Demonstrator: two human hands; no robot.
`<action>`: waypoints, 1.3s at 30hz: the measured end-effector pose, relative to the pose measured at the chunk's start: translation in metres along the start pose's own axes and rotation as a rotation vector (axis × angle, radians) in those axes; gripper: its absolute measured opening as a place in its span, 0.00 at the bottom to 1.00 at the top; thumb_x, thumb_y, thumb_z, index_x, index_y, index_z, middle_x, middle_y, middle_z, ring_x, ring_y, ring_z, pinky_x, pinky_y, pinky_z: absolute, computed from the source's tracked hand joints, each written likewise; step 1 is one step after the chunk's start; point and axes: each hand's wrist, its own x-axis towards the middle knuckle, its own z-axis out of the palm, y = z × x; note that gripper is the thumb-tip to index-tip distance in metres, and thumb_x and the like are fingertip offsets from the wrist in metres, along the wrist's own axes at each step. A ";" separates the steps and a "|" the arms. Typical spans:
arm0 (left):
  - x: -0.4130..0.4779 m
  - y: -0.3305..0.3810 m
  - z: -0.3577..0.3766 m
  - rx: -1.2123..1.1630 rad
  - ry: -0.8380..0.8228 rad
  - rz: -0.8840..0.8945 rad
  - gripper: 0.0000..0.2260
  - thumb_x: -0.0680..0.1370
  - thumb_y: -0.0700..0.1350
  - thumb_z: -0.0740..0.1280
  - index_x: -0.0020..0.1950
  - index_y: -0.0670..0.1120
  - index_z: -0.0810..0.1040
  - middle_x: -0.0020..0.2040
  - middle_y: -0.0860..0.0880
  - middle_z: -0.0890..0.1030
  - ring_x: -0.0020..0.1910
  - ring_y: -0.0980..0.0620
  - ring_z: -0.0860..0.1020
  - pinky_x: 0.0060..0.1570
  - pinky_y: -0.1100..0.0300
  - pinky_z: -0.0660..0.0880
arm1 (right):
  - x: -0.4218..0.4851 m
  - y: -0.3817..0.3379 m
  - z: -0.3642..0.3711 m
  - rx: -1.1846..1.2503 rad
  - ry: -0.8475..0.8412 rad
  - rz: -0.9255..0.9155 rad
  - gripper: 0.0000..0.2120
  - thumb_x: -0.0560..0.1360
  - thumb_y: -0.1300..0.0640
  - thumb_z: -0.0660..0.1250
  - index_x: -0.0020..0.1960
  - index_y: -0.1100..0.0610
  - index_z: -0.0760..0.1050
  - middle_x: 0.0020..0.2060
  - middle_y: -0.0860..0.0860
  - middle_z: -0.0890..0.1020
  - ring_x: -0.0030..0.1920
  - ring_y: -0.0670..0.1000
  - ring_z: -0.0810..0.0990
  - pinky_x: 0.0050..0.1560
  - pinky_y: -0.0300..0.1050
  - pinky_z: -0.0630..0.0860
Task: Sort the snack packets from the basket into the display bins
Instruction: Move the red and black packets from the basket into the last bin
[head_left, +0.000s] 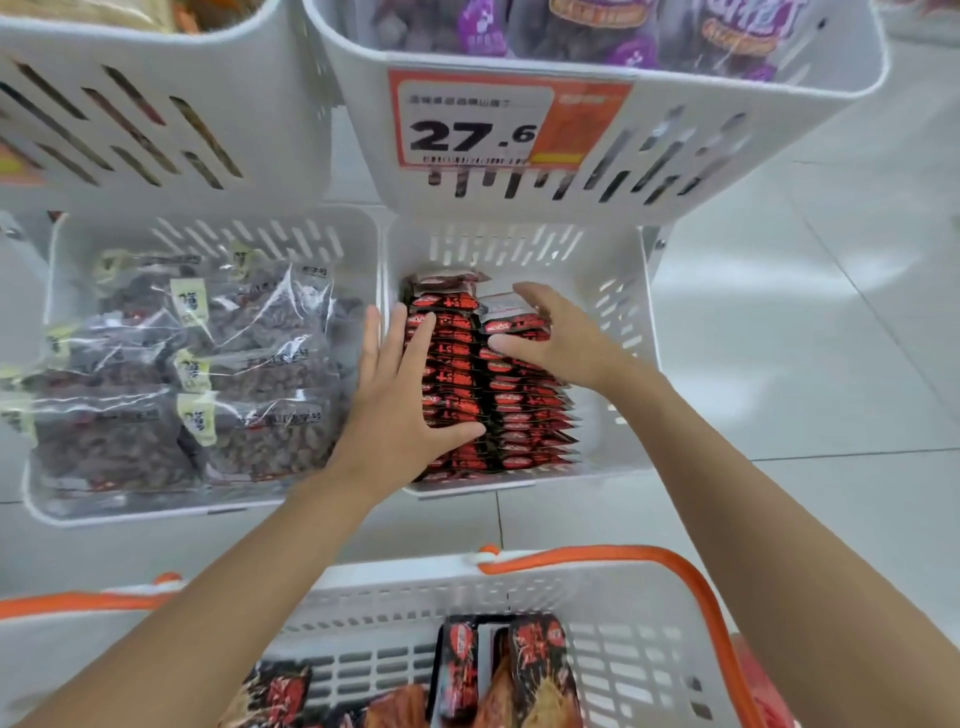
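Observation:
Two rows of red-and-black snack packets (514, 415) stand on edge in the lower right white display bin (621, 312). My left hand (400, 410) lies flat with fingers spread on the left row, pressing on the packets. My right hand (558, 338) rests fingers apart on top of the right row, near the far end. Neither hand grips a packet. Below, the white basket (597, 587) with orange handles (691, 577) holds a few more red-and-black packets (519, 670).
The lower left bin (57, 499) is full of clear bags of dark dried fruit (208, 374). Above hang two more white bins; the right one (727, 156) carries a price tag (488, 124) and purple packets (623, 31). White tiled floor (805, 364) lies to the right.

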 end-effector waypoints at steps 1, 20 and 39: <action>0.000 0.000 0.000 -0.009 -0.007 -0.001 0.52 0.68 0.62 0.76 0.81 0.51 0.47 0.81 0.51 0.39 0.75 0.56 0.28 0.73 0.55 0.37 | -0.004 0.000 -0.006 0.027 0.020 0.015 0.42 0.70 0.39 0.72 0.77 0.51 0.58 0.75 0.51 0.63 0.73 0.50 0.64 0.68 0.40 0.61; -0.048 0.024 -0.042 -0.280 -0.169 -0.044 0.37 0.76 0.53 0.72 0.80 0.50 0.56 0.81 0.49 0.54 0.79 0.52 0.53 0.77 0.53 0.53 | -0.104 -0.046 0.017 0.142 0.337 -0.094 0.32 0.73 0.52 0.74 0.72 0.47 0.65 0.63 0.44 0.69 0.66 0.47 0.69 0.69 0.46 0.68; -0.280 -0.037 -0.068 -0.209 -0.215 -0.314 0.29 0.77 0.53 0.70 0.76 0.53 0.64 0.74 0.52 0.68 0.68 0.52 0.72 0.68 0.51 0.70 | -0.292 0.013 0.180 -0.308 -0.162 0.281 0.47 0.68 0.38 0.74 0.79 0.48 0.53 0.78 0.55 0.45 0.78 0.60 0.46 0.73 0.56 0.62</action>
